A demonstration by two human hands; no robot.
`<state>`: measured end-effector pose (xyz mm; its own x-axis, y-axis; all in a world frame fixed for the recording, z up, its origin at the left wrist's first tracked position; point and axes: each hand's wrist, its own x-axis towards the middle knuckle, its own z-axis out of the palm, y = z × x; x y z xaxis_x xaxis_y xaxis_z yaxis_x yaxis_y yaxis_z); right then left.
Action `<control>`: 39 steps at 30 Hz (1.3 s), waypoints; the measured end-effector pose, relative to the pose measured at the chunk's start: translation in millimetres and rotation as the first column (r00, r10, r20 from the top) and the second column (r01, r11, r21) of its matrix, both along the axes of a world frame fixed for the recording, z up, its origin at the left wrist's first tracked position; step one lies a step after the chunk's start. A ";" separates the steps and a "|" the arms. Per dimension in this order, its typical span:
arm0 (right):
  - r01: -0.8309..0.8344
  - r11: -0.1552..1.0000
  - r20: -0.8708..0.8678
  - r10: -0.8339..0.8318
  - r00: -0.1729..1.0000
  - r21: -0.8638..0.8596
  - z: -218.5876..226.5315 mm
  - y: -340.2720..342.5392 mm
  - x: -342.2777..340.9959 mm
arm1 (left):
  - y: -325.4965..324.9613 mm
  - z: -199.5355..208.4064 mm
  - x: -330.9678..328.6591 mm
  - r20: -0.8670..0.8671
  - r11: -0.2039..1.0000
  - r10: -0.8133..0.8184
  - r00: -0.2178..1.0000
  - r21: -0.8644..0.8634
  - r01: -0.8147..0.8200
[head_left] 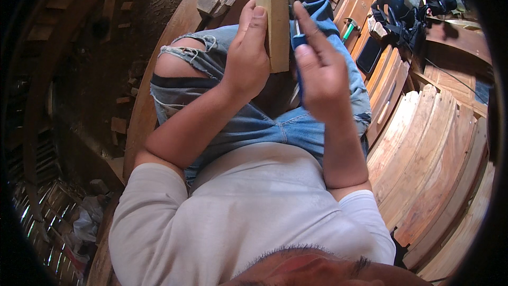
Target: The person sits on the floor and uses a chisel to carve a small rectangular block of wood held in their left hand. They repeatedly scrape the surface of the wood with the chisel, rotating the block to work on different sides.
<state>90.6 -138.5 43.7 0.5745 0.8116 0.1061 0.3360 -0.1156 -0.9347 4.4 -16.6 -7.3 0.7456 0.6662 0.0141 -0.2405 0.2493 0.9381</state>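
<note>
My left hand [248, 55] is closed around a tan rectangular block [278, 32], thumb along its upper edge, holding it upright above my lap. Just right of the block, my right hand [321, 71] grips a blue-handled tool [299, 41] with a slim metal shaft. Its index finger lies stretched along that shaft, and the hand is slightly blurred. The shaft runs close beside the block's right side; whether they touch, I cannot tell. The palm and fingers hide much of the handle, so the kind of tool is unclear.
Curved wooden slats [423, 148] lie stacked at the right. Beyond my right knee are a green-handled hammer [348, 30], a dark phone [369, 55] and a black bag [405, 13]. Small wood offcuts [210, 4] sit at the far left of my legs.
</note>
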 end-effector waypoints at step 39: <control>-0.114 0.983 0.047 0.121 0.991 -0.141 1.3 -36.2 -41.1 | 39.4 -9.7 -2.4 0.191 0.927 0.110 0.975 -0.374 -0.032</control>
<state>49.5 -174.7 44.9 0.4705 0.8822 0.0178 0.4059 -0.1985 -0.8921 2.1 22.8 -17.0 0.7032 0.7047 -0.0945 -0.4469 0.5414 0.7121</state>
